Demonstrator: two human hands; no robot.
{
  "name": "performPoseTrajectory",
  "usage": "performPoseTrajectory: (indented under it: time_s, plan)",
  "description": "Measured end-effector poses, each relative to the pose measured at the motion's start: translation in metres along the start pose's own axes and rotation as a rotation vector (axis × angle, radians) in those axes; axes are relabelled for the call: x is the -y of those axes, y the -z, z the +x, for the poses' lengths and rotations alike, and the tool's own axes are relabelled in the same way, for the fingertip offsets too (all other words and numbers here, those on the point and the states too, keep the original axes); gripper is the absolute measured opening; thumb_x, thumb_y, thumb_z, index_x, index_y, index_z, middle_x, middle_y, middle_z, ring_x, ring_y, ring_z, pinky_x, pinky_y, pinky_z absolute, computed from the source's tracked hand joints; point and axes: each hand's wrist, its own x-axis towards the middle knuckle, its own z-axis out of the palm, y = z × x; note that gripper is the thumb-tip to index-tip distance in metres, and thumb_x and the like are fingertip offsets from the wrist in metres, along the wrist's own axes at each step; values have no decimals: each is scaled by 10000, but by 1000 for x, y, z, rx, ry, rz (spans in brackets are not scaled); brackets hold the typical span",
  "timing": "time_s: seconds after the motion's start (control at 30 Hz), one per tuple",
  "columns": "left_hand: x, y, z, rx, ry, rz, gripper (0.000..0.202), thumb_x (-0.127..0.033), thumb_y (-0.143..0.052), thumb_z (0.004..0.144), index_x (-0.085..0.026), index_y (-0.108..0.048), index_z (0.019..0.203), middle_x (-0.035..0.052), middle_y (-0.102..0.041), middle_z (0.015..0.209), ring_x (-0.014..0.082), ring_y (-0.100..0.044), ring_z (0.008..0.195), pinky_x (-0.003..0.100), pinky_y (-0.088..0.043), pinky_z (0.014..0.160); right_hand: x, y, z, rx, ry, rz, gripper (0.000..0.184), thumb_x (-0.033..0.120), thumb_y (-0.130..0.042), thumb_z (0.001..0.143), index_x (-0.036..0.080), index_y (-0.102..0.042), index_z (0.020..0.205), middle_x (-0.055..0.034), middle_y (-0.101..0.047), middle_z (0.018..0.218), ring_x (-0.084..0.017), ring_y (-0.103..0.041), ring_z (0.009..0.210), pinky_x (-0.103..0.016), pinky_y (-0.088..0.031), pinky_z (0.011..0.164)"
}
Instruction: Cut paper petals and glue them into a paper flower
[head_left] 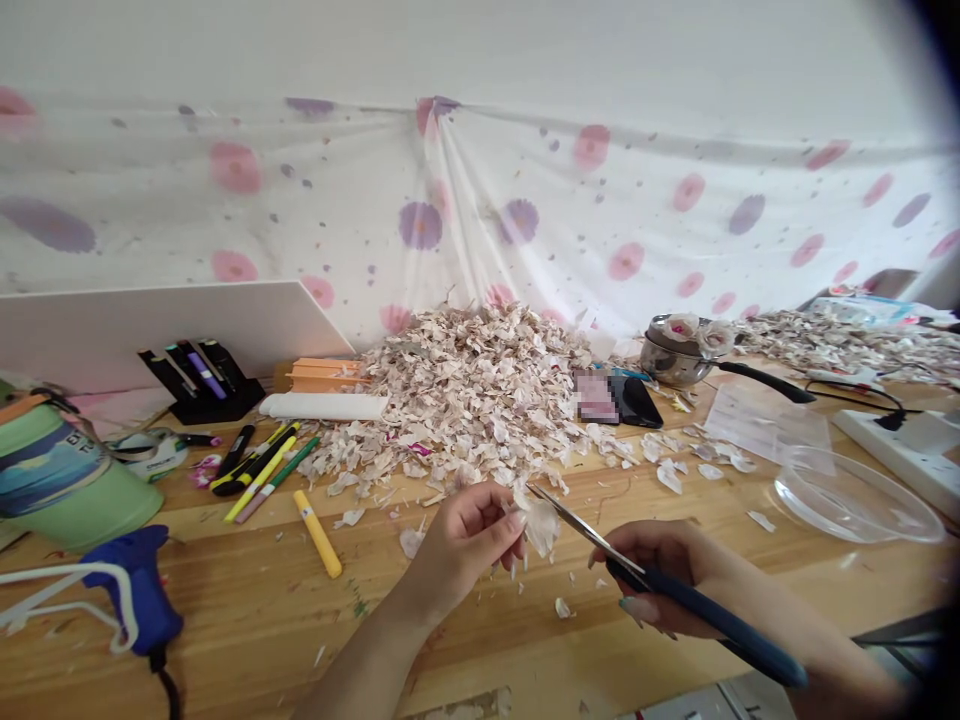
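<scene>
My left hand (480, 535) is closed in a pinch on a thin, pale dried petal (541, 527), just above the front of the wooden table. Wrapped around the dark blue handles of a long-bladed tool, which looks like tweezers or scissors (690, 598), is my right hand (667, 570). The metal tips reach up and left to the upper edge of the petal. Whether they touch it I cannot tell. Behind my hands rises a large heap of dried petals (480, 385), with loose bits scattered toward me.
On the left are a blue glue gun (139, 590), a green bucket (82, 480), a yellow marker (318, 535) and several pens in a black stand (210, 395). To the right lie a phone (636, 402), a saucepan (675, 352), a clear plastic dish (855, 500) and a power strip (911, 455).
</scene>
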Motion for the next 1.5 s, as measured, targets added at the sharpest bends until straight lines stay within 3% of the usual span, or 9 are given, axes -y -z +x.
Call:
performPoseTrajectory:
  time_s: [0.23,0.57,0.87,1.0,1.5]
  plan:
    - [-2,-1,0,0,-9,13,400,-512,-761,661,-158,-578,693,-18,-607,531,77,-498,473,205,-390,489,-5,-3,0,-14,38,-3,340,427,-743,757,171,-669,970,-4,-566,753,-124,-484,628,-225,-366,558]
    - [4,3,0,13,-27,-24,365,-492,-724,708,-163,-567,688,-21,-600,533,77,-493,461,203,-384,488,-7,3,-1,22,43,-68,345,442,-726,766,172,-655,968,-1,-556,753,-124,-462,635,-224,-344,561]
    - [4,2,1,38,-5,-30,360,-481,-741,688,-162,-576,703,-16,-609,542,83,-503,468,208,-384,491,-5,2,-3,-15,6,-58,335,417,-753,741,172,-684,959,-6,-585,737,-115,-487,607,-208,-369,536]
    - [5,2,2,49,-6,-37,365,-485,-743,687,-161,-577,714,-20,-608,543,79,-499,472,207,-381,492,-3,2,-3,6,-44,-30,354,435,-747,742,169,-701,971,2,-557,673,-102,-436,557,-187,-322,470]
    - [4,2,1,104,-17,-55,359,-469,-746,709,-141,-603,674,-12,-610,541,69,-508,474,192,-382,498,-15,9,-5,6,-74,-128,377,435,-759,733,159,-706,985,6,-555,665,-96,-424,545,-198,-325,484]
